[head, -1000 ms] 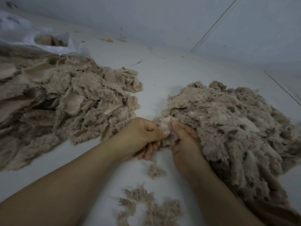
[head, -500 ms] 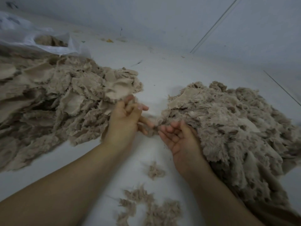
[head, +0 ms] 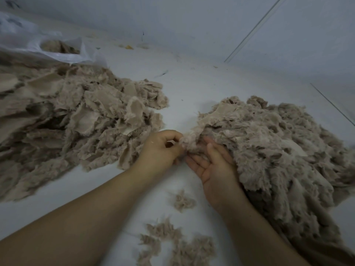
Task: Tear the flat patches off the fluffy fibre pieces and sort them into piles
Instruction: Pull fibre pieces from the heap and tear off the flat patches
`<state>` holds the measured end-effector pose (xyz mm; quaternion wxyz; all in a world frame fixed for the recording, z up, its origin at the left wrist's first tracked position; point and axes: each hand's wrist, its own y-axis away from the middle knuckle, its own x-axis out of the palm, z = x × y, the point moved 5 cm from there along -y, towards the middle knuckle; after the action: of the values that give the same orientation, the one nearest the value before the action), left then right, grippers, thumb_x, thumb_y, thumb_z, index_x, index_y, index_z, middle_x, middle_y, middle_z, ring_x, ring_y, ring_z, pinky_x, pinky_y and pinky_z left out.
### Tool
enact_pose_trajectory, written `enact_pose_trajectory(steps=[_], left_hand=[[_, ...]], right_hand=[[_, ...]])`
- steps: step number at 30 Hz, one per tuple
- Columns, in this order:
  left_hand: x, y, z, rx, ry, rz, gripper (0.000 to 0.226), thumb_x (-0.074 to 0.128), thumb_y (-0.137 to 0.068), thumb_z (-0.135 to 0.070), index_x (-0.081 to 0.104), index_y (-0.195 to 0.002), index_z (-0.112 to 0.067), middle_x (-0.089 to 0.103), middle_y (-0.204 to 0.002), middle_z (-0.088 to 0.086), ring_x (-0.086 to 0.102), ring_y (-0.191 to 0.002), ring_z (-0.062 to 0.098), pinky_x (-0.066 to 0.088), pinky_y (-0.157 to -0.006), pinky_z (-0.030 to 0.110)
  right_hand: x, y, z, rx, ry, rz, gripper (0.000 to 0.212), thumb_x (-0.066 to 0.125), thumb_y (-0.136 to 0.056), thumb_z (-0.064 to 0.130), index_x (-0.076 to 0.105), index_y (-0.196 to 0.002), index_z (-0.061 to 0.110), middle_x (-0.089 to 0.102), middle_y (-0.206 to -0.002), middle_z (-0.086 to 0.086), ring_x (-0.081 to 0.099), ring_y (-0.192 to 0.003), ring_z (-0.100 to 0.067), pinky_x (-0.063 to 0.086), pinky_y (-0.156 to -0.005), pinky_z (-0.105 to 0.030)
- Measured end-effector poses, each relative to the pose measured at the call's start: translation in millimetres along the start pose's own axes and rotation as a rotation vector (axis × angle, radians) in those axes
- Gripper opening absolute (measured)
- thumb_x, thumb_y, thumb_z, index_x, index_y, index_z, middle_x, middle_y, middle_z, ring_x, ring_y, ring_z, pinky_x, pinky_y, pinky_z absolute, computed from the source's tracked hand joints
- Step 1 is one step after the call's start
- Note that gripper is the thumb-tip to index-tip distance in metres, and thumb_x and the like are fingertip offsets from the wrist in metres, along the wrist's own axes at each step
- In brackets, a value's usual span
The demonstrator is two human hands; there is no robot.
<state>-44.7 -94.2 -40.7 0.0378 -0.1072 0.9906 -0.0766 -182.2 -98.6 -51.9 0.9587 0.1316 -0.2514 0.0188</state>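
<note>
Fluffy fibre piece is sitting at the near left edge of the right pile, where the left hand is pinching it; the right hand is lying palm-up, fingers relaxed, beneath it. Left pile is lying well apart.

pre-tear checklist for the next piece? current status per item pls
1. Left hand has a piece: ok, its fingers pinch the fluffy tuft at the near edge of the right pile.
2. Right hand gripping: not ok, it lies palm up and open under the tuft, against the pile.
3. Flat patch visible on the pinched tuft: cannot tell, only fluff shows.
4. Tuft free of the pile: cannot tell, it merges with the pile's edge.
5. Drop zone for patches: ok, the left pile of flat patches sits right beside the left hand.
6. Loose scraps on the white surface near the wrists: ok, apart from both hands.
</note>
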Motion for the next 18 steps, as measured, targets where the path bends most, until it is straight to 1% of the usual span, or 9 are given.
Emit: enact_pose_trajectory(steps=[2,4,6,8,10,12,14,15,18], left_hand=[[5.9,3.0,-3.6,0.007,0.075,0.071,0.010,0.062,-0.088,0.008,0.067,-0.082,0.003,0.061,-0.074,0.012,0.052,-0.050,0.017,0.041,-0.042,0.021],[13.0,5.8,-4.6,0.014,0.091,0.130,0.005,0.060,-0.086,0.012,0.065,-0.088,0.012,0.058,-0.090,0.025,0.055,-0.062,0.028,0.048,-0.049,0.029],[16.6,5.9,-1.7,-0.008,0.104,0.156,0.007,0.057,-0.086,0.012,0.062,-0.090,0.015,0.058,-0.086,0.033,0.054,-0.065,0.032,0.049,-0.057,0.036],[15.9,5.1,-1.6,-0.029,0.148,0.162,0.010,0.059,-0.083,0.007,0.060,-0.088,0.015,0.056,-0.079,0.036,0.053,-0.065,0.035,0.049,-0.058,0.037],[15.3,4.2,-1.4,-0.036,0.157,0.178,0.017,0.062,-0.079,-0.005,0.058,-0.086,0.010,0.055,-0.076,0.034,0.053,-0.063,0.033,0.050,-0.056,0.036],[17.2,4.8,-1.5,-0.025,0.115,0.175,0.016,0.070,-0.084,-0.007,0.059,-0.088,0.004,0.057,-0.075,0.028,0.053,-0.062,0.031,0.048,-0.055,0.037],[19.2,5.1,0.5,-0.008,0.052,0.154,0.014,0.069,-0.087,-0.005,0.059,-0.087,0.006,0.056,-0.072,0.028,0.052,-0.060,0.028,0.046,-0.056,0.039],[19.9,5.3,1.2,-0.003,0.038,0.153,0.012,0.066,-0.089,-0.003,0.059,-0.087,0.007,0.055,-0.070,0.026,0.051,-0.059,0.027,0.046,-0.057,0.038],[21.7,6.7,1.1,0.003,0.054,0.198,0.010,0.060,-0.092,0.001,0.058,-0.089,0.011,0.059,-0.069,0.017,0.052,-0.057,0.022,0.045,-0.054,0.031]], right_hand=[[0.3,-0.2,0.1,0.001,-0.022,-0.016,0.032,0.043,-0.105,0.011,0.054,-0.135,0.008,0.067,-0.124,-0.018,0.068,-0.111,-0.033,0.059,-0.083,-0.037],[-0.7,-2.2,-1.5,0.004,-0.013,-0.031,0.033,0.044,-0.105,0.009,0.052,-0.137,0.008,0.063,-0.129,-0.021,0.063,-0.117,-0.037,0.057,-0.089,-0.044],[-1.6,-3.7,-3.2,-0.009,0.030,-0.023,0.032,0.046,-0.104,0.006,0.051,-0.136,0.007,0.061,-0.130,-0.022,0.062,-0.118,-0.039,0.055,-0.091,-0.047],[-2.7,-3.3,-2.2,-0.049,0.089,-0.010,0.029,0.049,-0.101,0.001,0.053,-0.128,0.012,0.065,-0.118,-0.019,0.065,-0.110,-0.037,0.058,-0.086,-0.044],[-3.1,-1.7,-0.2,-0.091,0.148,0.018,0.032,0.052,-0.097,-0.007,0.057,-0.119,0.016,0.067,-0.106,-0.015,0.067,-0.098,-0.033,0.060,-0.079,-0.039],[-1.0,-0.7,0.1,-0.089,0.168,0.071,0.038,0.054,-0.094,-0.011,0.063,-0.114,0.020,0.071,-0.106,-0.015,0.070,-0.098,-0.031,0.059,-0.081,-0.038],[1.0,-1.2,-1.2,-0.050,0.155,0.106,0.042,0.051,-0.094,-0.011,0.067,-0.113,0.023,0.076,-0.101,-0.012,0.072,-0.099,-0.029,0.059,-0.084,-0.037],[1.4,-2.1,-2.1,-0.024,0.143,0.110,0.042,0.049,-0.095,-0.011,0.068,-0.115,0.021,0.076,-0.100,-0.014,0.072,-0.099,-0.030,0.059,-0.085,-0.036],[1.0,-4.6,-3.1,0.038,0.094,0.091,0.040,0.041,-0.096,-0.009,0.065,-0.125,0.005,0.073,-0.107,-0.023,0.070,-0.106,-0.033,0.055,-0.091,-0.037]])
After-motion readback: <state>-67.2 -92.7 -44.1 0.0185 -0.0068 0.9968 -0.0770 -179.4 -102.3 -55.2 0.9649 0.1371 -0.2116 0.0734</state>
